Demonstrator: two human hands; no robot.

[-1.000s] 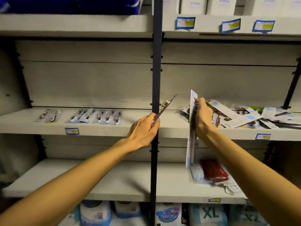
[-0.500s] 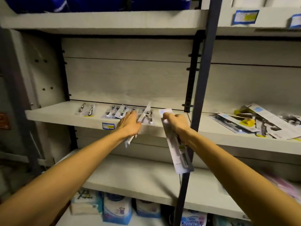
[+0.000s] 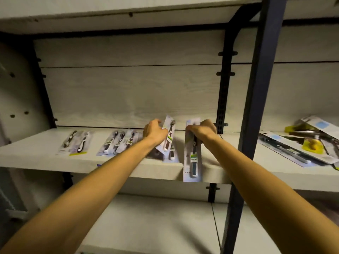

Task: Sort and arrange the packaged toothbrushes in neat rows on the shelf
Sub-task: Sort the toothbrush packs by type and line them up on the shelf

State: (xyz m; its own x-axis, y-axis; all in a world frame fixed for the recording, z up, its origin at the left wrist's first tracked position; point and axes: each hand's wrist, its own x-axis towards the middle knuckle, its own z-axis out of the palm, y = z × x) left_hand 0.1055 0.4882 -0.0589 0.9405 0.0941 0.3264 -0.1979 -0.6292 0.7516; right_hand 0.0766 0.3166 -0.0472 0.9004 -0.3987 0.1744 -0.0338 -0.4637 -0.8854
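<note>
Pale wood-grain shelf (image 3: 45, 153), middle tier of a dark-framed rack: a person reaches in with both bare arms, each hand holding a packaged toothbrush. The left hand (image 3: 155, 132) curls its fingers round the upper half of a short toothbrush pack (image 3: 167, 136), which stands tilted, top edge leaning toward the back panel (image 3: 128, 88) and lower end hanging below the hand, just above packs already lying on the board. The right hand (image 3: 201, 132) grips the top of a long toothbrush pack (image 3: 192, 158), thumb and fingers closed over its upper end; the card hangs nearly upright beneath the fist, face toward the camera, its bottom dropping past the shelf's front edge.

To the left of the hands, flat on the shelf, lie a pair of toothbrush packs (image 3: 75, 143) and, nearer the hands, a row of toothbrush packs (image 3: 117, 142) side by side, heads toward the back panel. Another pack (image 3: 172, 154) lies just under the left hand's card, partly covered.

Beyond the dark upright post (image 3: 256, 107), on the right section of the same tier, a loose heap of toothbrush packs (image 3: 302, 145) sits crossed and overlapping, some with yellow inserts. A lower shelf (image 3: 146, 217) runs beneath the arms.
</note>
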